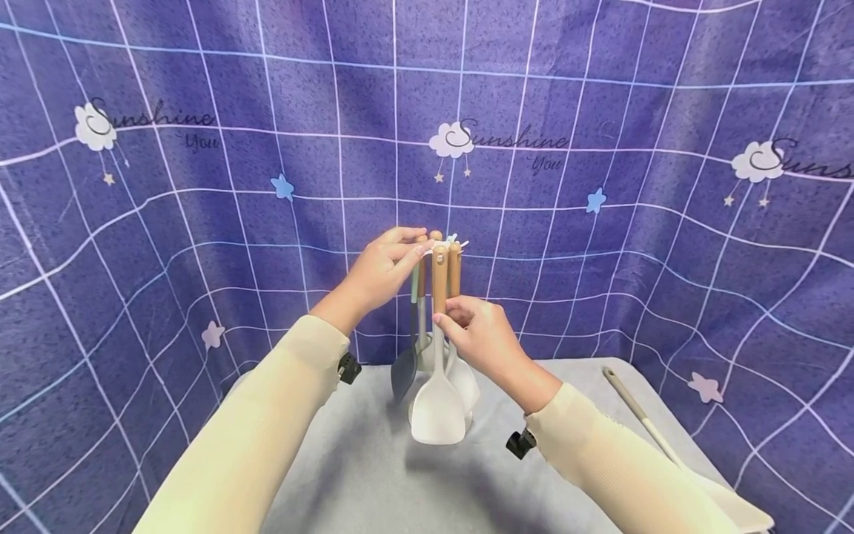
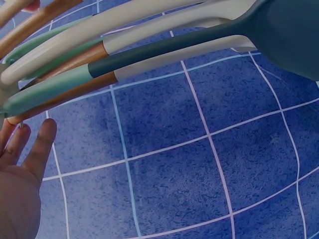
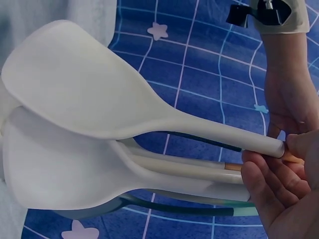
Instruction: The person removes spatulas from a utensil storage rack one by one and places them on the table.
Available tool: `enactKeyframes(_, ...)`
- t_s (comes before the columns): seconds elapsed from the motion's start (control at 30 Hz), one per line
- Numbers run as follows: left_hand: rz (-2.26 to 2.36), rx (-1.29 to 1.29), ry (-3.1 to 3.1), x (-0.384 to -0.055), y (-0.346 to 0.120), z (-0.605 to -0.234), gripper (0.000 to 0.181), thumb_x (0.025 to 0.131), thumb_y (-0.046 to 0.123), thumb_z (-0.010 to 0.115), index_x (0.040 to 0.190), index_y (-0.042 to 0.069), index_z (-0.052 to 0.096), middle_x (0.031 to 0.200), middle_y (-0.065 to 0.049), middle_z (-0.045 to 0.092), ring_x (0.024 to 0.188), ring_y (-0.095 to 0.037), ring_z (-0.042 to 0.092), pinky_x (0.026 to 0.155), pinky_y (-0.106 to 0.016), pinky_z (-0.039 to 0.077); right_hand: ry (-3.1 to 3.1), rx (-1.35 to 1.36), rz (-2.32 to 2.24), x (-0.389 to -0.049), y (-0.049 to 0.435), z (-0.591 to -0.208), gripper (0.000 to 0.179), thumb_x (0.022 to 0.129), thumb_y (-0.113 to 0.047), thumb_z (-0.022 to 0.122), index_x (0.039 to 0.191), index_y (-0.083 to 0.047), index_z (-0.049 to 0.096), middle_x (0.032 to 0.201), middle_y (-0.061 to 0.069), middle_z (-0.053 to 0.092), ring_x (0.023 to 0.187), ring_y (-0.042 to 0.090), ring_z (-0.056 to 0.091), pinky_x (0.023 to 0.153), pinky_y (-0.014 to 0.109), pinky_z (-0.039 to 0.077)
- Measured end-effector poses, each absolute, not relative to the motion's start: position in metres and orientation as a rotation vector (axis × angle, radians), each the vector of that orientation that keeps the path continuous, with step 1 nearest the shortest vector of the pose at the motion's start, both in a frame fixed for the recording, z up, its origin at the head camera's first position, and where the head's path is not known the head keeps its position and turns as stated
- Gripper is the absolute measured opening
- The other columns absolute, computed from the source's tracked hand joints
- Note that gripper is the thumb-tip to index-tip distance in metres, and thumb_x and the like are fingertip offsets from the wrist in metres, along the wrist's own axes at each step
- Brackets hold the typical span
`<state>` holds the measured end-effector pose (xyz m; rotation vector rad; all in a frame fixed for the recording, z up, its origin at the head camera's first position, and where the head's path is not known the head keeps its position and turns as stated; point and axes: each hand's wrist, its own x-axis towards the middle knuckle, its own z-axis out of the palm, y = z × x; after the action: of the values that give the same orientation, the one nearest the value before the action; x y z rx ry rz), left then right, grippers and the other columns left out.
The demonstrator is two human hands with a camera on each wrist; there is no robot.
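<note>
A white spatula point(image 1: 438, 411) with a wooden handle hangs at the front of a bunch of kitchen utensils on an upright utensil stand point(image 1: 465, 244). My right hand point(image 1: 490, 334) pinches that spatula's handle low on its wooden part, thumb in front. At the top of the stand, my left hand point(image 1: 382, 271) reaches in from the left with extended fingers beside the handle ends. Behind hang a second white utensil point(image 3: 75, 164) with a broad head and a dark blue-green utensil point(image 2: 286, 37) with a mint handle. The stand's middle is mostly hidden by the utensils.
A beige-handled, pale long utensil point(image 1: 643, 419) lies at the right side of the grey-covered table point(image 1: 347, 460), partly behind my right sleeve. Purple-blue grid curtain point(image 1: 320, 163) surrounds the table at the back and sides, close behind the stand.
</note>
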<state>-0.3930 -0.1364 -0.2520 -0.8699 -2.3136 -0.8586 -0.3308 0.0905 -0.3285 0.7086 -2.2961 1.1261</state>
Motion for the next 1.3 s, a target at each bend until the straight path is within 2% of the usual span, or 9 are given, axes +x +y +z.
enactKeyframes(0.13,-0.868,-0.859,-2.319,-0.392,-0.136,-0.252,0.042,0.121,0.037,0.053,0.143,0.015,0.08,0.165,-0.006,0.065,0.156,-0.032,0.058,0.13,-0.054,0.047,-2.267,0.698,1.133,-0.324,0.094,-0.327,0.028,0.106,-0.023,0.082,0.124,-0.001,0.081,0.102,0.007,0.088,0.089,0.02,0.084,0.082,0.043,0.07)
enactKeyframes(0.33,-0.896,-0.854,-2.328,-0.391,-0.136,-0.253,0.042,0.12,0.036,0.054,0.147,0.013,0.077,0.167,-0.006,0.063,0.157,-0.031,0.058,0.133,-0.053,0.045,-2.209,0.687,1.156,-0.319,0.103,-0.323,0.022,0.106,-0.021,0.081,0.122,-0.006,0.082,0.094,0.004,0.086,0.079,0.013,0.075,0.073,0.029,0.06)
enactKeyframes(0.43,-0.895,-0.854,-2.328,-0.391,-0.136,-0.254,0.042,0.12,0.036,0.054,0.147,0.013,0.077,0.167,-0.006,0.063,0.157,-0.031,0.057,0.133,-0.054,0.045,-2.194,0.693,1.169,-0.318,0.109,-0.319,0.021,0.106,-0.019,0.08,0.123,-0.006,0.082,0.093,0.004,0.086,0.076,0.011,0.072,0.071,0.026,0.057)
enactKeyframes(0.67,-0.898,-0.856,-2.327,-0.39,-0.136,-0.254,0.042,0.12,0.036,0.054,0.148,0.013,0.077,0.167,-0.006,0.063,0.157,-0.031,0.057,0.133,-0.053,0.045,-2.157,0.679,1.212,-0.315,0.124,-0.309,0.019,0.109,-0.015,0.076,0.122,-0.003,0.08,0.093,0.009,0.084,0.073,0.012,0.071,0.071,0.024,0.058)
enactKeyframes(0.9,-0.898,-0.863,-2.319,-0.39,-0.136,-0.253,0.041,0.12,0.034,0.055,0.147,0.012,0.077,0.166,-0.007,0.063,0.156,-0.032,0.058,0.133,-0.053,0.045,-2.118,0.61,1.229,-0.318,0.141,-0.299,0.018,0.11,-0.015,0.076,0.122,-0.002,0.08,0.092,0.012,0.081,0.075,0.016,0.068,0.068,0.02,0.052)
enactKeyframes(1.03,-0.903,-0.862,-2.318,-0.391,-0.136,-0.253,0.041,0.12,0.034,0.055,0.147,0.012,0.077,0.166,-0.007,0.064,0.156,-0.032,0.058,0.133,-0.053,0.045,-2.093,0.586,1.303,-0.323,0.152,-0.295,0.019,0.111,-0.015,0.074,0.122,0.0,0.079,0.094,0.017,0.081,0.076,0.018,0.073,0.068,0.018,0.056)
enactKeyframes(1.3,-0.894,-0.865,-2.31,-0.392,-0.135,-0.254,0.039,0.12,0.032,0.056,0.145,0.011,0.078,0.165,-0.008,0.064,0.157,-0.033,0.057,0.133,-0.052,0.045,-2.056,0.536,1.4,-0.336,0.177,-0.289,0.026,0.114,-0.015,0.07,0.128,0.005,0.077,0.102,0.028,0.079,0.078,0.005,0.073,0.073,0.023,0.067)
